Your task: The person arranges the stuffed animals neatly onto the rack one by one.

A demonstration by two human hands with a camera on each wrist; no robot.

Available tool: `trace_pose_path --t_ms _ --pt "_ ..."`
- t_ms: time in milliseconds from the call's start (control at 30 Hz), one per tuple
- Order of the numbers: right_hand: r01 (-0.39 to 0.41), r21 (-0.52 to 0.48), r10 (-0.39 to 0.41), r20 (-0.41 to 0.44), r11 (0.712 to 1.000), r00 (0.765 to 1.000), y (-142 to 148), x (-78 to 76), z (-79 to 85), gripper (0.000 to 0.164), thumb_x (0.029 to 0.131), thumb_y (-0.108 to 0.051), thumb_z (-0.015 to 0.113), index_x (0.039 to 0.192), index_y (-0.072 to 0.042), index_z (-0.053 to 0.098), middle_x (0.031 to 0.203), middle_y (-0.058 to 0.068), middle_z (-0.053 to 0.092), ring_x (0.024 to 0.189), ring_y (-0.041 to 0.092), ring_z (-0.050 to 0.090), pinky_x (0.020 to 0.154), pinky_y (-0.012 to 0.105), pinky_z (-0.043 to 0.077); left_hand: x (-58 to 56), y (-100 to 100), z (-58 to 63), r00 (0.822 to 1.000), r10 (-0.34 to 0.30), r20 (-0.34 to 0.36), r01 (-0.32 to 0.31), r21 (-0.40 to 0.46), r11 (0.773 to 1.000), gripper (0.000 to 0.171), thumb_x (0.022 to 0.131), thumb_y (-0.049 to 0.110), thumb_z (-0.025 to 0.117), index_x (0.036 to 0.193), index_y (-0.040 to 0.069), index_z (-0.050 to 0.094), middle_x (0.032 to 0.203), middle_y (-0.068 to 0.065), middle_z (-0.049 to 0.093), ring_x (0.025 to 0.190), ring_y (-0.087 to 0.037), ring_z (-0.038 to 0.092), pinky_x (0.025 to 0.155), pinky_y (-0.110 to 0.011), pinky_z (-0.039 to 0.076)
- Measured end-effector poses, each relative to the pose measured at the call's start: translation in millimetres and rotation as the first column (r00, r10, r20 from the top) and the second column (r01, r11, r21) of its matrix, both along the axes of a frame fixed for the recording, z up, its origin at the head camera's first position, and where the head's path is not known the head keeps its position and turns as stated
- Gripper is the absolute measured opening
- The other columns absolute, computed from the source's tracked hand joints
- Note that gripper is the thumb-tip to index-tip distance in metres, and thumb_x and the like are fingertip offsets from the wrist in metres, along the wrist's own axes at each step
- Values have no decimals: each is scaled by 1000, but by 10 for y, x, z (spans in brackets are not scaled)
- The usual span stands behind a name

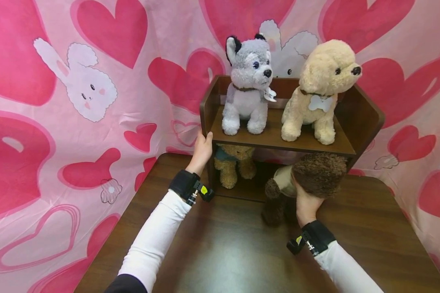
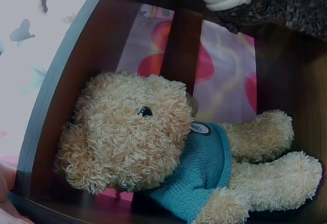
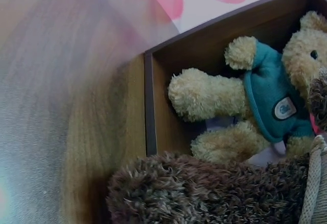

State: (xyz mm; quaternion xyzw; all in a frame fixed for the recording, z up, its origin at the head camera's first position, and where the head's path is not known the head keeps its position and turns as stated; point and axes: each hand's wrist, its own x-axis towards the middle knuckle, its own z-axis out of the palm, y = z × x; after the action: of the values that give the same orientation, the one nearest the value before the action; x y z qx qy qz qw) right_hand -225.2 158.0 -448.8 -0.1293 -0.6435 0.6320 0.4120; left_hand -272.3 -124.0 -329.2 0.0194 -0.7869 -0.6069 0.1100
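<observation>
At the left side of a dark wooden two-tier shelf, my left hand grips the side panel, thumb on its front edge. My right hand holds a dark brown teddy bear in a beige knitted top, at the lower tier's right front. The bear's head is just under the upper board and its legs hang in front of the shelf. Inside the lower tier at left sits a light tan teddy bear in a teal sweater. In the head view the upper board hides most of its head.
On the upper tier sit a grey-and-white husky plush and a cream dog plush with a bone-shaped tag. The shelf stands at the back of a brown wooden table. Pink heart-patterned cloth hangs behind and at both sides.
</observation>
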Motion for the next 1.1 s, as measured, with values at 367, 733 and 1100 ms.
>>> trace_pose_path --t_ms 367,733,1100 --pt "37 -54 -38 -19 998 999 -175 62 204 73 61 5 78 125 6 44 120 12 53 114 17 46 98 21 34 0 -13 7 1000 1 -9 -1 -4 1000 54 99 22 35 143 -1 13 148 -17 20 136 -25 18 110 -37 16" --pt "75 -149 -85 -65 986 994 -92 -240 -103 77 56 1 82 125 1 47 118 5 55 112 12 48 97 21 34 19 -21 16 1000 -2 6 2 -36 999 56 99 22 35 143 -3 11 148 -17 19 136 -25 17 110 -36 15" --pt "93 -149 -111 -120 985 986 -144 -359 -148 81 58 -7 85 127 1 43 121 7 52 114 12 46 98 20 32 2 -6 -1 999 12 -44 -13 -30 999 46 99 18 36 138 -2 24 139 -19 35 130 -26 30 108 -38 22"
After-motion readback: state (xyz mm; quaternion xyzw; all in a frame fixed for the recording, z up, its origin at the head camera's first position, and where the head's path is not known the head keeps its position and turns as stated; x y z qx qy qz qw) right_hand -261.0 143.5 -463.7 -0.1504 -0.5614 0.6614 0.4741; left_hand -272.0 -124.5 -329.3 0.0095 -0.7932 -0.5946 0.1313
